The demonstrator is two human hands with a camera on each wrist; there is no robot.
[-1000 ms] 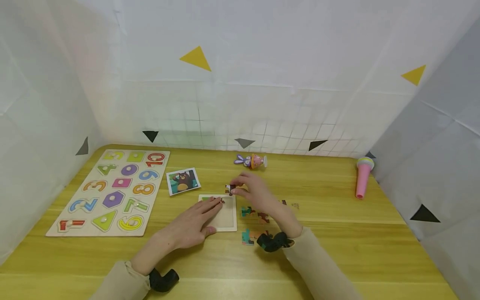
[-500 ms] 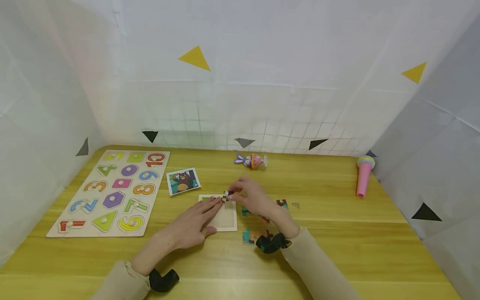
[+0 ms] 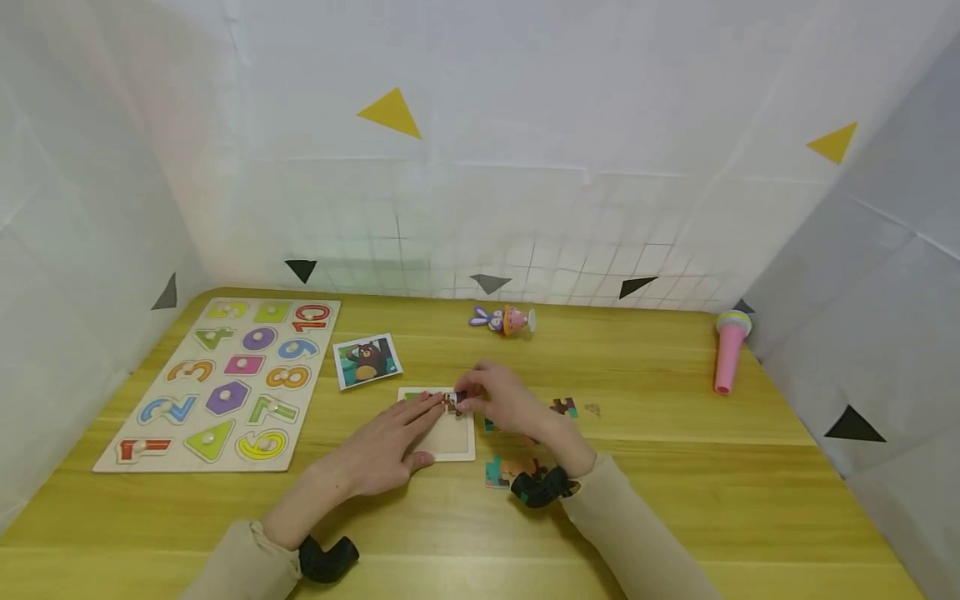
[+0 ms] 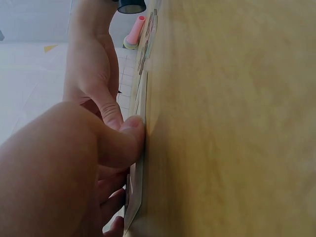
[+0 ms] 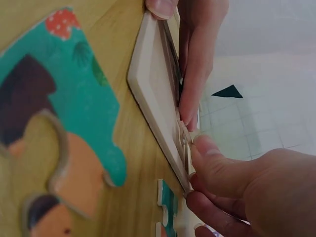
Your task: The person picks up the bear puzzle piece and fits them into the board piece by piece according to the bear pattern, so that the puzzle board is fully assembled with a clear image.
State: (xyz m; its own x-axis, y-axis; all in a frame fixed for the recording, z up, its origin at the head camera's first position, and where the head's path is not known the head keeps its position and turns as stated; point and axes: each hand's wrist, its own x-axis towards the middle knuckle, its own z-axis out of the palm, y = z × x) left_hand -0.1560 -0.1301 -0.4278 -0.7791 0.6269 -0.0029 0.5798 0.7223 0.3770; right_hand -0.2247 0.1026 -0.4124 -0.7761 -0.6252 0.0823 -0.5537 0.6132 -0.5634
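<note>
My left hand [image 3: 382,450] lies over the left part of a small pale puzzle tray [image 3: 453,443], its fingers extended across the upper area. In the left wrist view the thumb [image 4: 131,133] rests at the tray's edge. Some fitted artwork shows at the tray's top, partly covered by those fingers. My right hand [image 3: 510,404] pinches a brown and white jigsaw piece [image 3: 454,402] between thumb and fingers at the tray's upper right corner. The right wrist view catches the piece [image 5: 187,158] edge-on, near the left fingertips; how far it sits in cannot be told.
Loose jigsaw pieces [image 3: 495,472] lie right of the tray, some under the right forearm, with another piece [image 3: 564,407] farther right. A bear picture card [image 3: 367,361] and number board [image 3: 180,467] are left. A rabbit toy [image 3: 510,320] lies behind; a pink microphone [image 3: 726,358] is far right.
My right hand has brought the jigsaw piece down and toward me, from beyond the tray's top edge to its upper right corner. The left hand has stayed in place.
</note>
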